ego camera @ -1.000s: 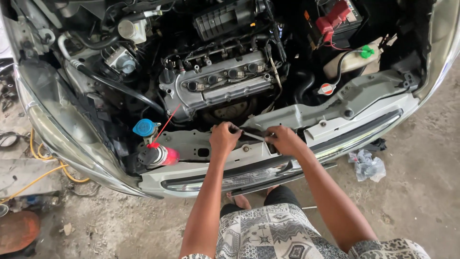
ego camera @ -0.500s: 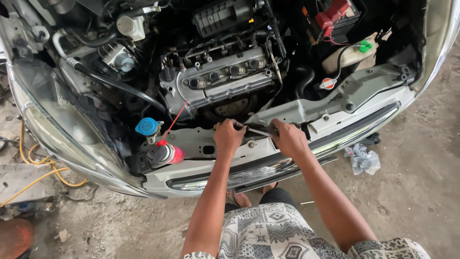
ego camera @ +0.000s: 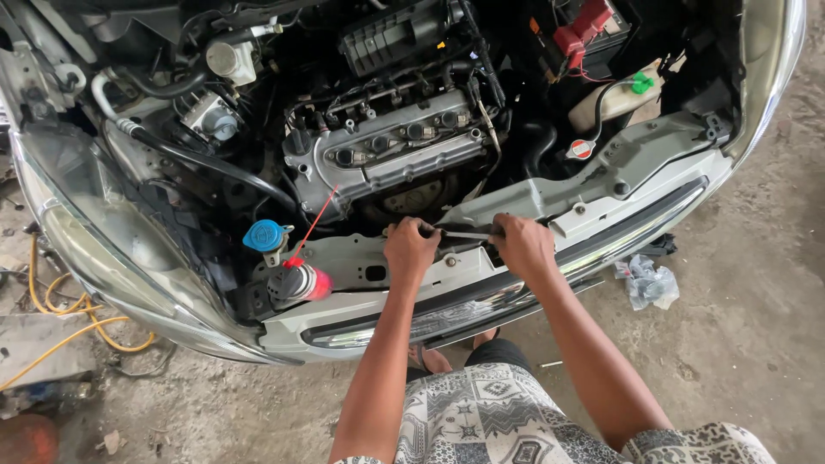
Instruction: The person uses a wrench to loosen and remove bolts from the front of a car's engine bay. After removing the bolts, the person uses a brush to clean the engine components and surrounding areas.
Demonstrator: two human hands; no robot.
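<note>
Wrench [ego camera: 468, 233]: slim metal tool, lay across white radiator support panel [ego camera: 361, 262], at 6 o'clock of engine [ego camera: 395, 150]. Right hand [ego camera: 522, 247] closed around its handle; left hand [ego camera: 411, 249] clamped over its head, apparently steadying it.

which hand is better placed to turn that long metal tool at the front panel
Likely the right hand: it is closed around the handle end of the metal tool, with a straight forearm behind it. The left hand sits at the tool's tip on the front panel, seemingly steadying it.
</note>
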